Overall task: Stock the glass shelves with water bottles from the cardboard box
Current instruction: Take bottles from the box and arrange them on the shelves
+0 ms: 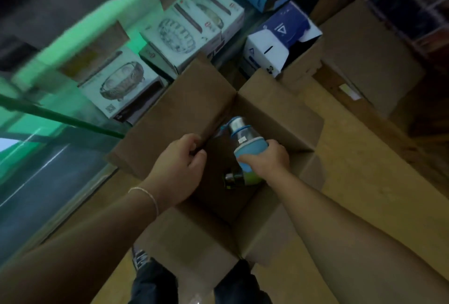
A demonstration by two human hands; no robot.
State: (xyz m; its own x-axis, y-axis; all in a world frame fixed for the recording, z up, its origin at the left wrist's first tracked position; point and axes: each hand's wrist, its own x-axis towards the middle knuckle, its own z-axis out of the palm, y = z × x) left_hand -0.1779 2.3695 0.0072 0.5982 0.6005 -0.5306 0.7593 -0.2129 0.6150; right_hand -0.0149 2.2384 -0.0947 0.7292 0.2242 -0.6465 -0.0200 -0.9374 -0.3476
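Arms reach down into the open cardboard box (272,109). Right hand (269,157) grips a water bottle (245,143) over it: blue sleeve, clear middle, silvery cap. Left hand (179,160) curls on the flap edge. Beyond, boxed glass bowls (116,82) line the glass shelf (60,119).

Open box (272,109) on the floor (364,170), between both arms; bottle (245,140) over its opening, a second bottle (234,178) down inside. Left of it, glass shelf (60,119) carrying bowl cartons (121,84); more boxes (364,60) behind, right
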